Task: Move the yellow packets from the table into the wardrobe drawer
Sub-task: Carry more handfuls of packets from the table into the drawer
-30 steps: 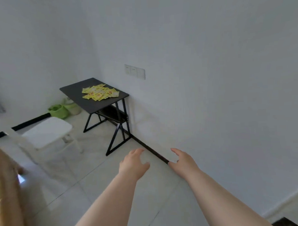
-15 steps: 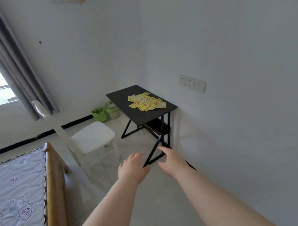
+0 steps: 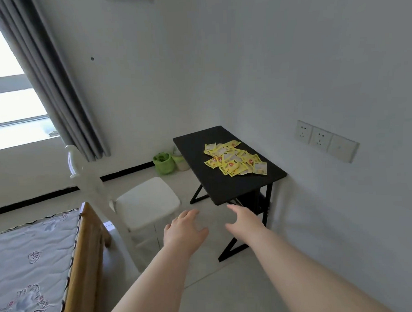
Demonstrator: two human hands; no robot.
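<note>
In the corner of the room, against the pale wall, stands a small black rectangular table on slanted metal legs [image 3: 224, 178], and the heap of yellow printed foil packets [image 3: 235, 158] lies loose on its top, nearer the wall side than the open edge. Both arms are stretched forward, short of the table's near end: the left hand [image 3: 183, 231] hangs palm down with fingers loosely spread and nothing in it, and the right hand [image 3: 243, 221] is likewise open and empty, its fingers pointing toward the table. The step in hand looks to be the approach for the first pickup. To do it well, step close enough that the pile sits under the hands, then sweep the scattered packets together from both sides and gather a stack, since flat slippery sachets would likely slide apart under a single pinch. A white plastic chair [image 3: 146, 202] stands just left of the path, so keep clear of it. The wardrobe drawer is not in view.
</note>
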